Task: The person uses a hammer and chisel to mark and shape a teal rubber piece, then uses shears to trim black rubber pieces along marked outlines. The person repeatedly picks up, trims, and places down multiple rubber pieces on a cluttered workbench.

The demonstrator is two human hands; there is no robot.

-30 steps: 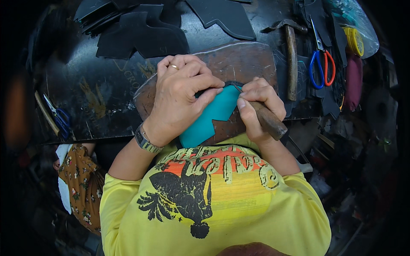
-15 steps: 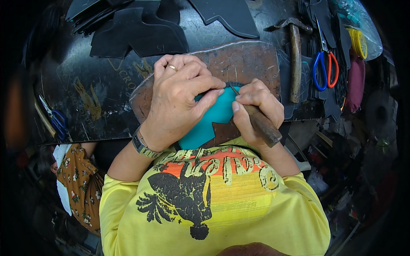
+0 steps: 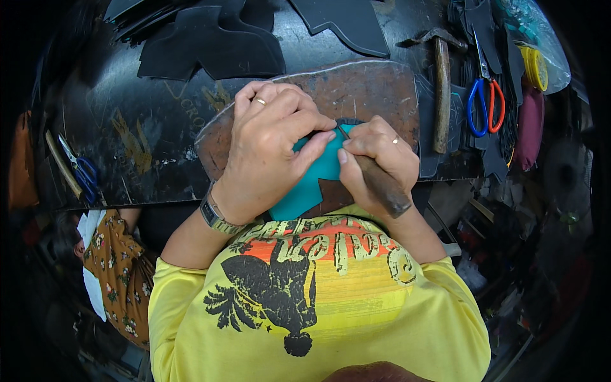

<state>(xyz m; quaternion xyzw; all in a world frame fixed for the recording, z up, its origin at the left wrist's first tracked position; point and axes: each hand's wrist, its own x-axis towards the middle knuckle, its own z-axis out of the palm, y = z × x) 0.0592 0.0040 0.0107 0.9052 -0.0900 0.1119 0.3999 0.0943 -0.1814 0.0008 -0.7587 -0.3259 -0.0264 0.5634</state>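
Note:
A teal sheet piece (image 3: 302, 188), dark along its far edge, lies on a worn brown board (image 3: 356, 83) right in front of me. My left hand (image 3: 264, 140) rests over its left side, thumb and forefinger pinched at the far edge. Whether that is leather or another material I cannot tell. In my right hand (image 3: 385, 149) is a wooden-handled awl (image 3: 385, 188), gripped with the handle slanting back toward me. Its thin metal tip meets the dark edge close to my left fingertips. The left palm hides part of the piece.
Black cut pieces (image 3: 213, 48) lie along the table's far side. To the right are a hammer (image 3: 442, 95), scissors with blue and red handles (image 3: 477, 108) and a yellow spool (image 3: 534, 67). Blue-handled scissors (image 3: 84, 175) lie at the left edge, near another person's floral garment (image 3: 118, 267).
My right hand and the awl have shifted slightly left, bringing the tip nearer my left fingertips. The left hand keeps its pinch; the whole view has shifted a little.

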